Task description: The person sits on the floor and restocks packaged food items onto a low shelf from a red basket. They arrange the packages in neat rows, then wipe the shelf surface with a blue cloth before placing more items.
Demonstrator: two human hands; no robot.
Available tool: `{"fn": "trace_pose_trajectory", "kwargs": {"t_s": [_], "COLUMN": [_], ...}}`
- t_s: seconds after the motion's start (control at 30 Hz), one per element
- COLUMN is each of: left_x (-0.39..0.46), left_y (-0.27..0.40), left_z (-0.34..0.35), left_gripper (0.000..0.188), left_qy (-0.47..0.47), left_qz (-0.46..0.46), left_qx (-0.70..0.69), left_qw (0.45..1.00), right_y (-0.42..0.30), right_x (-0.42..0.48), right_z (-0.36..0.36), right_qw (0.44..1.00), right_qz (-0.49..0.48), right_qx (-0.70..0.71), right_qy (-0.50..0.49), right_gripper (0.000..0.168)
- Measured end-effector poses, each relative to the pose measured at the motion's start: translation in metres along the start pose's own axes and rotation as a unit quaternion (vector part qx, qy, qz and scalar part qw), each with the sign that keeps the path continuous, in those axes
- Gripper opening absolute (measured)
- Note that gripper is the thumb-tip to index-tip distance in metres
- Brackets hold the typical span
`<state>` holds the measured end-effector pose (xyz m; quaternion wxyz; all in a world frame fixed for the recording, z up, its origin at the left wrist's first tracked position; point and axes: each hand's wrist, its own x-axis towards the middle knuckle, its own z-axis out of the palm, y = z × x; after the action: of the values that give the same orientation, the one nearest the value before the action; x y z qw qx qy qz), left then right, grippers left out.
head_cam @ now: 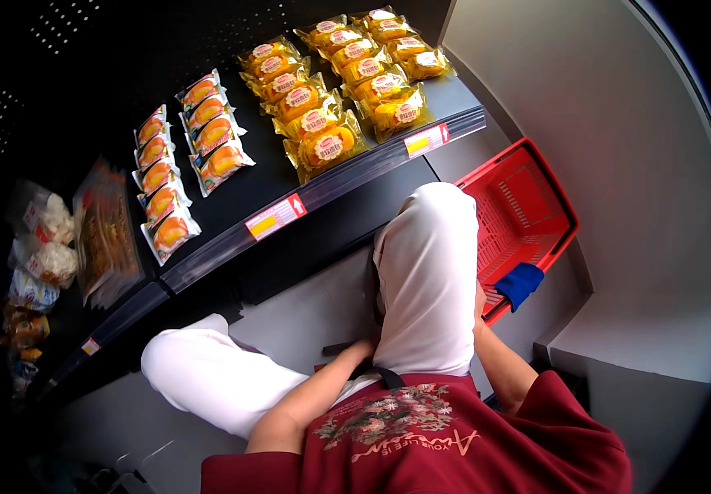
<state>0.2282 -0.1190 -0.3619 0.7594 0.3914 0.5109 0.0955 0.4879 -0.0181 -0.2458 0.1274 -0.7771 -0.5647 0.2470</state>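
My left hand (365,349) reaches down behind my bent right thigh, and its fingers are hidden there. Beside the same knee, my right hand (481,305) is mostly covered by the white trouser leg, close to the near corner of a red plastic shopping basket (568,216). Over that basket's rim hangs a blue cloth (519,285). In front of me a black shelf (238,210) bears rows of bread in yellow clear wrappers (329,145) and two rows of smaller buns in white printed wrappers (222,162).
Flat clear packs of brown food (105,238) and bagged pale food (53,262) stand at the shelf's left. Price tags (275,217) line its front edge. A grey wall (615,154) rises right of the basket. Grey floor (306,309) shows between my knees.
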Motion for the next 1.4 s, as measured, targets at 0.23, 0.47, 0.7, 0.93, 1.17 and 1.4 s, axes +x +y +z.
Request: {"fn": "trace_pose_trajectory", "kwargs": {"t_s": [0.23, 0.47, 0.7, 0.93, 1.17, 1.4], "left_x": [-0.015, -0.028, -0.048, -0.065, -0.122, -0.166], "left_y": [0.029, 0.041, 0.060, 0.124, 0.239, 0.332], "left_z": [0.007, 0.001, -0.014, -0.024, -0.057, -0.114], "left_gripper": [0.044, 0.041, 0.038, 0.030, 0.016, 0.018], "left_qy": [0.083, 0.138, 0.209, 0.277, 0.323, 0.436], "left_qz": [-0.011, 0.011, 0.054, 0.091, 0.235, 0.383], "left_qx": [-0.053, 0.065, 0.195, 0.190, 0.119, 0.059], "left_qw": [0.995, 0.988, 0.957, 0.938, 0.909, 0.812], "right_y": [-0.003, -0.001, -0.008, -0.007, -0.002, -0.032], "right_x": [0.005, 0.008, 0.013, 0.016, 0.016, 0.010], "right_z": [-0.010, -0.016, -0.011, -0.007, -0.003, -0.013], "right_qw": [0.997, 0.996, 0.993, 0.992, 0.989, 0.987], "right_qz": [-0.024, -0.079, -0.108, -0.111, -0.142, -0.023], "right_qx": [-0.025, -0.036, -0.011, -0.014, -0.009, 0.087], "right_qy": [-0.063, -0.026, -0.046, -0.060, -0.046, -0.130], "right_gripper": [0.035, 0.034, 0.037, 0.043, 0.037, 0.034]}}
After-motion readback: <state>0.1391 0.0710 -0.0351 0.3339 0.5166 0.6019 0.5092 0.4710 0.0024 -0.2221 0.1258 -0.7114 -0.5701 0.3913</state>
